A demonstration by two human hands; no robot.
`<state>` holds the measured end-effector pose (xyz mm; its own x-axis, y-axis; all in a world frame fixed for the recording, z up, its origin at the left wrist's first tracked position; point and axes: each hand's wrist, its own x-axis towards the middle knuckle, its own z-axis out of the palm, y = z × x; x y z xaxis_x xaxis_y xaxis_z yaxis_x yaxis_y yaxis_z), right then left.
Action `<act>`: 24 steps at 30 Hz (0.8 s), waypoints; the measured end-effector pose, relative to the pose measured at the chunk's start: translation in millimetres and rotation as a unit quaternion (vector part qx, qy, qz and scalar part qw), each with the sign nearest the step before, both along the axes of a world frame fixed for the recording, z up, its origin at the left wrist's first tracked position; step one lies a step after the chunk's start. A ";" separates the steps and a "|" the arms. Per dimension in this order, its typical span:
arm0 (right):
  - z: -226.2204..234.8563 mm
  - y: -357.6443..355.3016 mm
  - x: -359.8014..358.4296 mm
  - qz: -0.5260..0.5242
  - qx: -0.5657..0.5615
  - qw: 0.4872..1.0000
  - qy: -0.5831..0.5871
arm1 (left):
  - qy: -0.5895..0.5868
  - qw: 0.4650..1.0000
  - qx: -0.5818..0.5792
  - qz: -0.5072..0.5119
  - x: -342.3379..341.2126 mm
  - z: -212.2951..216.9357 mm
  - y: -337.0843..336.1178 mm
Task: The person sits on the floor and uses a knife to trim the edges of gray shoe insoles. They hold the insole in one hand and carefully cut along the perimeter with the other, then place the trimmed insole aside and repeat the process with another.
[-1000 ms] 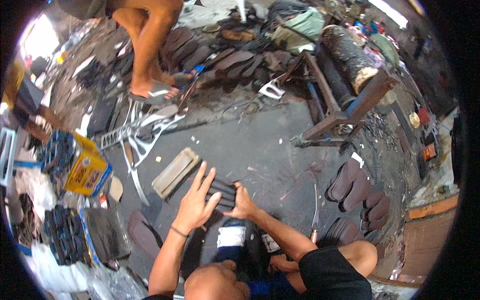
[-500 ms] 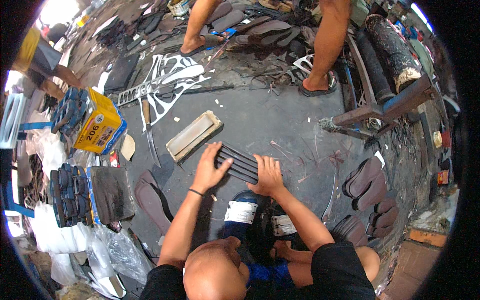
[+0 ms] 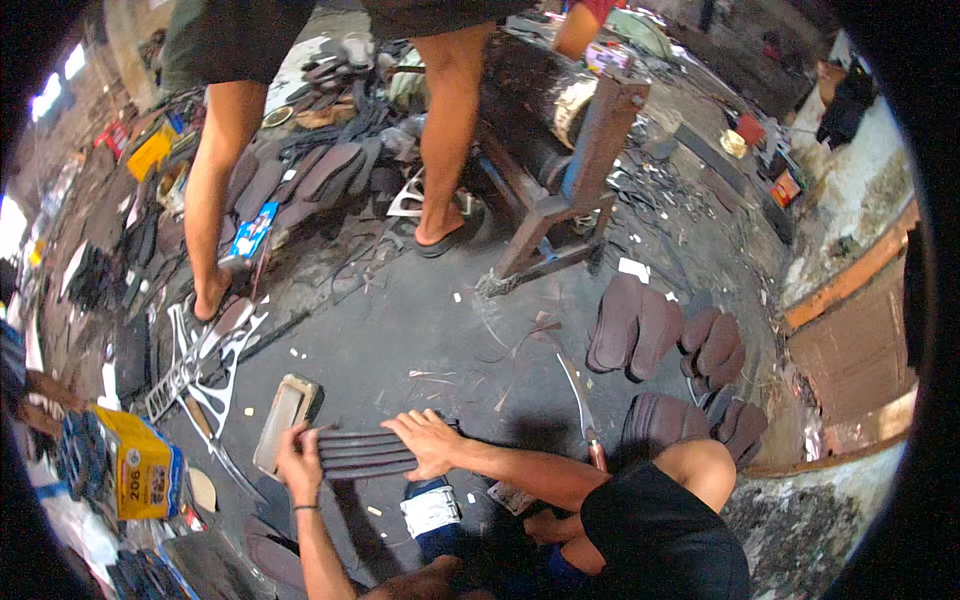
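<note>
Between my two hands is a stack of dark, sole-like strips (image 3: pixel 362 454), seen edge-on and held nearly level above the floor. My left hand (image 3: pixel 300 466) grips its left end with bent fingers. The right hand (image 3: pixel 428 444) closes over the other end, fingers across the top edge. A pale rectangular block in a frame (image 3: pixel 284 424), like a sharpening stone, lies just beyond my left hand. Below the stack, a dark blue item with a white wrap (image 3: pixel 432 510) is near my legs.
A wooden-handled knife (image 3: pixel 204 416) lies left beside white cut-out sheets (image 3: pixel 222 375). A curved blade (image 3: pixel 572 384) and brown soles (image 3: pixel 634 330) lie right. A yellow box (image 3: pixel 145 465) stands left. Ahead, another person's legs (image 3: pixel 452 130) stand by a metal-framed roller stand (image 3: pixel 560 205).
The view has swung to the right, so the floor things sit further left. The strips now lie more level, still held at both ends. The other person's legs appear larger and further left.
</note>
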<state>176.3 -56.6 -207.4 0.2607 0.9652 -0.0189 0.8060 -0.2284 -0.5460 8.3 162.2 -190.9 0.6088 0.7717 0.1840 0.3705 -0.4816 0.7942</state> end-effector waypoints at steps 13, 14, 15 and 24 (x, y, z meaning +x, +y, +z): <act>20.9 7.4 -5.7 0.012 0.157 0.983 0.091 | 0.063 0.984 0.134 -0.095 -20.6 179.1 -31.7; 16.4 14.4 -12.2 0.007 0.186 0.975 0.120 | 0.071 0.977 0.140 -0.145 -19.9 177.1 -27.7; 8.3 20.1 -18.9 0.001 0.213 0.966 0.149 | 0.123 0.956 0.149 -0.222 -9.8 172.4 -30.7; 35.5 29.9 -9.0 0.023 -0.043 0.989 -0.138 | 0.095 0.992 -0.004 -0.080 -68.1 90.5 0.7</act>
<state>167.3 -26.7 -171.9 0.2235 0.9741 -0.0356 0.9321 -0.2243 -0.2844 -59.8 162.9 -100.4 0.7463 0.6639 0.0484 0.4331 -0.5396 0.7220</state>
